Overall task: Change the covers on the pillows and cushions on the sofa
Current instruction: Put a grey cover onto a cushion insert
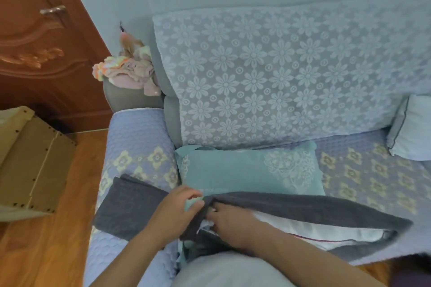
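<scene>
Head view. A dark grey cover (303, 207) lies along the front edge of the sofa seat (363, 170), its long axis running left to right. Its open mouth faces the person, and a white pillow (298, 228) shows inside the opening, its far end reaching toward the right. The left hand (175, 209) pinches the cover's edge at the left corner of the opening, fingers curled on the cloth. The right hand (231, 221) sits at the same corner, fingers curled into the grey fabric and touching the white pillow. A second piece of dark grey fabric (128, 205) drapes over the quilted armrest (140, 147), just left of the hands. A teal cushion (245, 170) with a pale lace-like motif lies behind the cover, long axis also left to right, against the floral-lace backrest (268, 72). A pale pillow (412, 128) leans at the far right. No writing is legible. Seat to the right of the teal cushion is uncovered; wooden floor (51, 251) lies left of the armrest.
</scene>
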`<state>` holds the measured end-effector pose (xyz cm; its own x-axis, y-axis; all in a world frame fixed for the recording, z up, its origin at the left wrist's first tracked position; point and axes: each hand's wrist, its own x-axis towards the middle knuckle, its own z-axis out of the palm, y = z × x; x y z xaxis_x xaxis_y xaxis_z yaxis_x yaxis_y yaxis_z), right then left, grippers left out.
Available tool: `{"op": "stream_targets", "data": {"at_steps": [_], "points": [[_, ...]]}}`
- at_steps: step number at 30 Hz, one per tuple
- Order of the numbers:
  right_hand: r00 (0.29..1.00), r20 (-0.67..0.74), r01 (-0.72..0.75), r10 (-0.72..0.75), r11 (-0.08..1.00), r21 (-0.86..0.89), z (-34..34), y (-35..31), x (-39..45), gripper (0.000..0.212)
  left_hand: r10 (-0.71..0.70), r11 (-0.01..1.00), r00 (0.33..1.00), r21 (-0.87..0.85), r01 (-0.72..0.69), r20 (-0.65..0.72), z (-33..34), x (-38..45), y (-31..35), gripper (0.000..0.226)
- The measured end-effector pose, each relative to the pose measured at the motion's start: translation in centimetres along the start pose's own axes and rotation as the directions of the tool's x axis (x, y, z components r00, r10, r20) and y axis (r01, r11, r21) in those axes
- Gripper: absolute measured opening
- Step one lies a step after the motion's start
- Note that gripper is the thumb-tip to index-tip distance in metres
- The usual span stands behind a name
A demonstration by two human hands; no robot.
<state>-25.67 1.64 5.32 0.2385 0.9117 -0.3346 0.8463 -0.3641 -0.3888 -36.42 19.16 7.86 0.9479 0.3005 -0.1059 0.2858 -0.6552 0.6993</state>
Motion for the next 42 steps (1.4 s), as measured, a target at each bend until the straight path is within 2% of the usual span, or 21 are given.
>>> {"op": "stream_targets", "data": {"at_steps": [3,5,7,10,12,14,16,18,19,21,22,24,27,30,33,36,39,42], "points": [[0.995,-0.070,-0.075,0.075,0.997,0.011,-0.4,0.7,0.2,0.040,0.005,0.993,0.979,-0.112,0.019,0.202,1.4,-2.5,-1.0,0.046],[0.990,-0.081,-0.114,0.114,0.993,0.009,0.2,0.7,0.3,0.041,0.020,0.995,0.992,-0.100,-0.007,0.126,2.7,-3.1,-1.9,0.053],[0.984,-0.152,-0.098,0.092,0.995,-0.031,0.6,0.8,0.8,0.044,0.056,0.998,0.996,-0.020,-0.057,-0.062,3.4,-2.8,-2.4,0.043],[0.968,-0.241,-0.097,0.071,0.990,-0.100,0.1,1.4,0.7,0.040,0.240,0.969,0.941,0.121,-0.216,-0.238,3.6,-1.9,-2.0,0.029],[0.987,-0.157,-0.061,0.028,0.977,-0.204,0.1,1.8,0.4,0.042,0.395,0.910,0.891,0.225,-0.347,-0.224,3.5,-1.2,-1.0,0.021],[0.997,-0.047,-0.068,0.057,0.956,-0.285,0.3,2.1,0.3,0.054,0.469,0.866,0.869,0.274,-0.417,-0.158,3.6,-0.3,-0.1,0.025],[0.993,-0.032,-0.121,0.117,0.951,-0.284,-0.3,2.6,0.5,0.061,0.409,0.900,0.897,0.239,-0.366,-0.166,3.6,0.5,0.4,0.027],[0.982,-0.140,-0.150,0.125,0.972,-0.182,-1.8,3.0,0.2,0.049,0.197,0.980,0.957,0.065,-0.187,-0.213,3.3,1.2,0.7,0.020],[0.955,-0.265,-0.160,0.134,0.984,-0.082,-2.5,3.0,-0.1,0.038,0.095,0.994,0.973,-0.031,-0.104,-0.212,3.2,1.5,0.6,0.016],[0.849,-0.470,-0.157,0.241,0.965,0.212,-3.9,2.1,-1.1,0.026,-0.033,0.988,0.979,-0.152,0.002,-0.202,3.0,2.1,0.8,0.013],[0.800,-0.502,-0.158,0.328,0.923,0.352,-4.2,1.3,-1.5,0.020,-0.067,0.980,0.978,-0.196,0.027,-0.196,2.9,2.4,1.0,0.014],[0.780,-0.479,-0.169,0.403,0.872,0.460,-4.4,-0.1,-1.6,0.016,-0.113,0.959,0.973,-0.277,0.055,-0.199,3.0,2.8,1.7,0.015],[0.803,-0.530,-0.113,0.271,0.943,0.312,-3.8,-0.6,-0.7,0.027,-0.131,0.955,0.972,-0.288,0.071,-0.194,3.2,3.3,2.0,0.013],[0.776,-0.601,-0.137,0.193,0.981,0.138,-4.1,-0.6,0.1,0.017,-0.101,0.960,0.977,-0.278,0.046,-0.185,2.9,3.0,1.8,0.014],[0.792,-0.600,-0.133,0.114,0.991,0.013,-3.8,-1.1,0.3,0.019,-0.088,0.965,0.982,-0.259,0.042,-0.168,2.3,2.7,1.6,0.019],[0.786,-0.608,-0.094,0.108,0.994,0.055,-3.8,-1.9,0.4,0.022,-0.085,0.962,0.984,-0.269,0.041,-0.154,1.7,2.4,1.9,0.028],[0.788,-0.596,-0.050,0.154,0.981,0.188,-4.4,-1.9,0.9,0.008,-0.115,0.942,0.982,-0.330,0.059,-0.152,1.5,2.2,2.4,0.034],[0.848,-0.517,-0.025,0.116,0.983,0.180,-4.5,-2.2,0.8,0.033,-0.196,0.907,0.967,-0.406,0.116,-0.164,1.5,2.0,2.5,0.026]]}}
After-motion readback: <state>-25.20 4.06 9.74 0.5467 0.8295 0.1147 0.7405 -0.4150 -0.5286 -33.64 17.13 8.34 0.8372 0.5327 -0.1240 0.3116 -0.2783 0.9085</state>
